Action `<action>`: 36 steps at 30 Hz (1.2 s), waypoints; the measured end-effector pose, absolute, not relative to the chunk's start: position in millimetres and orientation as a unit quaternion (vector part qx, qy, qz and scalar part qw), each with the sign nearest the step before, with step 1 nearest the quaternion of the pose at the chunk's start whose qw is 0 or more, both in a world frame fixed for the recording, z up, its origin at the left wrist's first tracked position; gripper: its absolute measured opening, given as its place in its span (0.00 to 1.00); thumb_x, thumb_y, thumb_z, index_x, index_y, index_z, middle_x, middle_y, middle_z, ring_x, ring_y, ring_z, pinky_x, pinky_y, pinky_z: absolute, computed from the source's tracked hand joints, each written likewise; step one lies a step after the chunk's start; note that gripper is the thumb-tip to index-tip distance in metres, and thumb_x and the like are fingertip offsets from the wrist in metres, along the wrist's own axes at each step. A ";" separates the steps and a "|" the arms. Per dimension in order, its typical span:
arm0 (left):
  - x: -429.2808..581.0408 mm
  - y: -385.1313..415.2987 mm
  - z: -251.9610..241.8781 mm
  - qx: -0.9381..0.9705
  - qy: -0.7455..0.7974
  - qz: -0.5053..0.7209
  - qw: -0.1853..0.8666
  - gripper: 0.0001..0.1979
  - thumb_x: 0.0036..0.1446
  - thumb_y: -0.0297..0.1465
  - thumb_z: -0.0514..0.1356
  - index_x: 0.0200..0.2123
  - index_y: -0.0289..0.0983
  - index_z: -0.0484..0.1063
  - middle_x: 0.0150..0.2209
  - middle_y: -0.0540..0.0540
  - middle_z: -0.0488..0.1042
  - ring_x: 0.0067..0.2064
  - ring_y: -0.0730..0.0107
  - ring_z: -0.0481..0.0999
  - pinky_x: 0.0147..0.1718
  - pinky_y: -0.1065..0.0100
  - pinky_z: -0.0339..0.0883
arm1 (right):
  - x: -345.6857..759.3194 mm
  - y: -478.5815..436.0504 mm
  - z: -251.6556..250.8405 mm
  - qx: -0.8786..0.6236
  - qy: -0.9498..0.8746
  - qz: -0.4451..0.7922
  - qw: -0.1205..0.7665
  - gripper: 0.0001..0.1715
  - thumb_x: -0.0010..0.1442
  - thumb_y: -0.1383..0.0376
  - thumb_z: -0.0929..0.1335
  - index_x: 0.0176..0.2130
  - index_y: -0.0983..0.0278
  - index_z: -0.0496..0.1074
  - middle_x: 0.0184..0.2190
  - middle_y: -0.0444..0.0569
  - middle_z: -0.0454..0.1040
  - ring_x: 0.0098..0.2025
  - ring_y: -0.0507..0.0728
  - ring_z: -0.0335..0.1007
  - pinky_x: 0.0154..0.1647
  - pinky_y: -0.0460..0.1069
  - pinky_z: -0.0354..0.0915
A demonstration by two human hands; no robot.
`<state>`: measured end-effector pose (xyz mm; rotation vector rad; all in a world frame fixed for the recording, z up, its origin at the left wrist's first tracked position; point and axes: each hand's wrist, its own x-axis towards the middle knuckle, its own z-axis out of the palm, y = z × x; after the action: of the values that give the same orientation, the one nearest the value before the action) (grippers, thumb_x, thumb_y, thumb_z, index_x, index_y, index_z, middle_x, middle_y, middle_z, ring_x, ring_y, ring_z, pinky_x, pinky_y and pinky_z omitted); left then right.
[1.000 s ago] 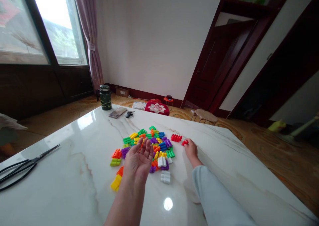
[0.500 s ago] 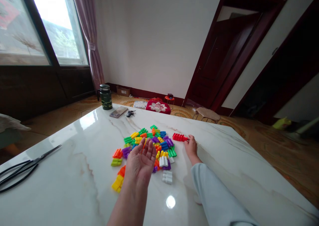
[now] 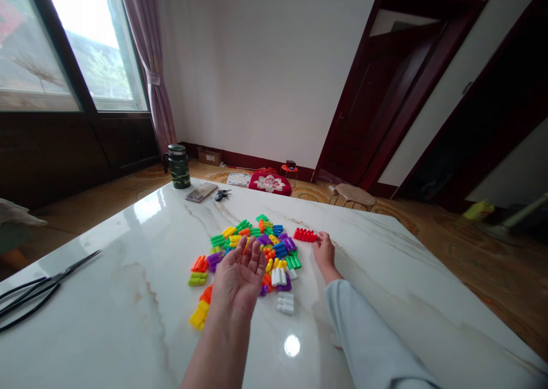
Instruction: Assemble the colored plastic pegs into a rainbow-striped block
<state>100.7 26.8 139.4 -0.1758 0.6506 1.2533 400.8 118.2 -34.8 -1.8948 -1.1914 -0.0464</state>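
Observation:
My left hand (image 3: pixel 240 275) hovers palm up over the pile of colourful plastic building blocks (image 3: pixel 278 251), fingers apart and slightly curled, with no block resting on the palm. A thin orange strip shows between its thumb and forefinger; I cannot tell whether that is a block behind. To the right of the pile, my right hand (image 3: pixel 326 255) has its fingertips closed at the right end of a row of joined red blocks (image 3: pixel 305 235) lying on the table. Loose white blocks (image 3: pixel 285 303) and yellow blocks (image 3: pixel 198 316) lie nearer to me.
Large black-handled scissors (image 3: pixel 51 286) lie on the left of the white marble-patterned table (image 3: pixel 128 326). Toward the far left corner are a camouflage flask (image 3: pixel 178 169), a phone (image 3: pixel 201 192) and keys (image 3: pixel 222 195). Beyond the table's edge stands a round stool (image 3: pixel 354 195).
The whole view has shifted slightly, so everything sits a little further left. Both hands keep nearly the same pose, and the red row stays at my right fingertips.

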 end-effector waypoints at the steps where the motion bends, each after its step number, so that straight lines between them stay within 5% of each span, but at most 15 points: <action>1: 100.6 26.6 139.8 -0.081 0.298 0.574 0.758 0.12 0.54 0.19 0.54 0.41 0.34 0.71 0.33 0.44 0.75 0.29 0.73 0.77 0.30 0.69 0.73 | 400.4 118.0 -34.7 -0.761 -0.480 -0.017 0.437 0.24 0.49 0.72 0.62 0.48 0.67 0.65 0.40 0.57 0.76 0.41 0.58 0.73 0.47 0.52 0.66; 14: 99.4 25.8 146.5 -0.081 0.307 0.582 0.749 0.12 0.54 0.20 0.53 0.39 0.34 0.71 0.32 0.44 0.75 0.28 0.74 0.76 0.29 0.70 0.73 | 399.5 107.3 -36.8 -0.740 -0.507 -0.005 0.443 0.26 0.48 0.74 0.62 0.49 0.66 0.64 0.40 0.55 0.75 0.39 0.57 0.74 0.44 0.52 0.68; 20: 92.8 26.3 145.0 -0.076 0.296 0.587 0.749 0.12 0.54 0.18 0.53 0.38 0.33 0.71 0.32 0.46 0.74 0.28 0.75 0.75 0.30 0.70 0.73 | 392.7 81.3 -39.3 -0.740 -0.543 -0.017 0.397 0.19 0.49 0.69 0.64 0.44 0.67 0.69 0.47 0.59 0.71 0.51 0.61 0.67 0.55 0.57 0.61; 27: 86.0 26.4 144.6 -0.075 0.295 0.592 0.747 0.13 0.53 0.18 0.53 0.39 0.35 0.71 0.31 0.46 0.74 0.27 0.76 0.75 0.29 0.71 0.72 | 369.4 28.1 -39.8 -0.777 -0.607 -0.018 0.166 0.28 0.61 0.57 0.62 0.59 0.60 0.63 0.63 0.55 0.57 0.66 0.66 0.47 0.61 0.67 0.46; 36: 79.3 36.9 133.9 -0.065 0.318 0.600 0.731 0.11 0.53 0.19 0.51 0.36 0.34 0.71 0.30 0.47 0.74 0.26 0.77 0.74 0.28 0.70 0.71 | 350.5 8.3 -31.8 -0.805 -0.587 -0.042 0.066 0.32 0.65 0.52 0.55 0.65 0.58 0.52 0.67 0.48 0.46 0.68 0.61 0.38 0.65 0.61 0.40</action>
<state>79.3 36.9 133.9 -0.1427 0.6988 1.3209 350.5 8.3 -31.8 -2.4298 -1.7720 -0.1276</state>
